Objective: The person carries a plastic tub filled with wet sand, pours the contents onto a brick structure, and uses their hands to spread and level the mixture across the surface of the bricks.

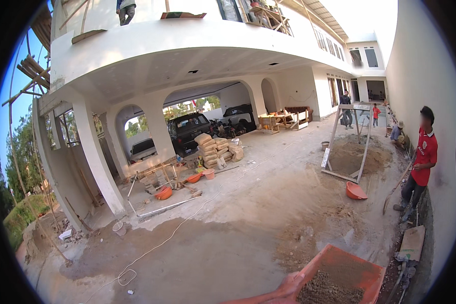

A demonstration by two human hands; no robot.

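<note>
mostly cropped, orange pan [339, 268] of sand, hand [289, 283] at rim, grip unclear

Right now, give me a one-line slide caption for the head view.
Hand carries an orange pan of sandy gravel across a construction yard toward a person with a shovel.

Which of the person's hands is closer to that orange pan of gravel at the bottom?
Left, it seems. The left hand grips the orange pan at its left rim; the right hand is not in view.
</note>
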